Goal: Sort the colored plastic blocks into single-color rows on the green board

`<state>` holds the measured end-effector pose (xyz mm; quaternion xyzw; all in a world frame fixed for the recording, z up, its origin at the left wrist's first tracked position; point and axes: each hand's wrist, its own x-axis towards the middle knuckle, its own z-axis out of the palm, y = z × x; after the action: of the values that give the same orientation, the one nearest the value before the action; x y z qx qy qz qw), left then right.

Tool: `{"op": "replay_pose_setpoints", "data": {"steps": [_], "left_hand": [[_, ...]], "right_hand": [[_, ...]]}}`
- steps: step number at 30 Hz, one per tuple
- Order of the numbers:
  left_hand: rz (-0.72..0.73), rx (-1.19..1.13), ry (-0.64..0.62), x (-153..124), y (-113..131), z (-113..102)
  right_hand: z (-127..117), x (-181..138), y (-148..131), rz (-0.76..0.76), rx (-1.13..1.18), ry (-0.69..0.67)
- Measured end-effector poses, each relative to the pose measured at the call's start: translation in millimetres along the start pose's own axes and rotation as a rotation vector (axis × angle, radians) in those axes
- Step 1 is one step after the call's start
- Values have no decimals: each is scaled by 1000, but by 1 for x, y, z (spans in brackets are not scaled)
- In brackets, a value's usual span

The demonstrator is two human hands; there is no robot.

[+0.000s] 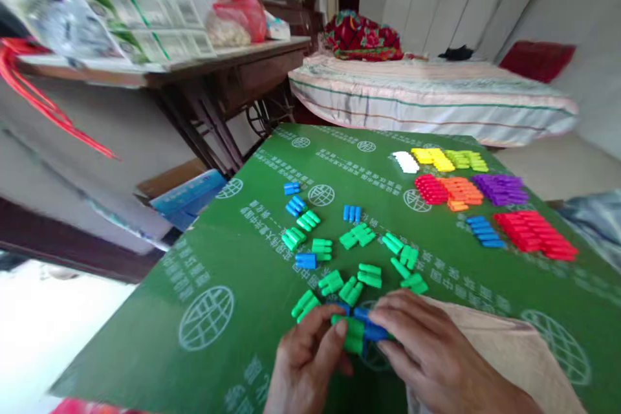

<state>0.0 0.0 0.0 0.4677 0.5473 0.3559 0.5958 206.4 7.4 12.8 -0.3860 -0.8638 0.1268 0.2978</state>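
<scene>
At the near edge of the green board, my left hand (308, 352) pinches green bullet-shaped plastic blocks (354, 336) between thumb and fingers. My right hand (429, 343) grips blue bullet-shaped blocks (373, 330) that touch the green ones end to end. Whether the two colours are joined there I cannot tell. Just beyond my fingers lie several loose green blocks (369, 275) in small clusters. Among them are a few blue clusters, such as the blue blocks (352, 213) standing side by side and the blue pair (306, 261) farther left.
Sorted rows lie at the right: white (405, 162), yellow (433, 158), purple (499, 189), orange (460, 192), red (536, 233) and blue blocks (485, 231). A beige cloth (490, 343) is under my right forearm. Left stands a cluttered sewing table (233, 61); behind, a bed (427, 97).
</scene>
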Motion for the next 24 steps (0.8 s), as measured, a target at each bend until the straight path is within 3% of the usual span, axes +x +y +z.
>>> {"op": "replay_pose_setpoints", "data": {"steps": [8,15,20,24], "left_hand": [[49,169,139,14,15,-4],[279,965,226,52,28,2],[311,1145,202,78,42,12],[386,1219,297,87,42,8]], "right_hand": [[-17,-36,31,64,-147,130],[-41,-80,75,147,-359,228],[-47,-101,90,220,-408,232],[-50,-118,99,359,-383,200]]}}
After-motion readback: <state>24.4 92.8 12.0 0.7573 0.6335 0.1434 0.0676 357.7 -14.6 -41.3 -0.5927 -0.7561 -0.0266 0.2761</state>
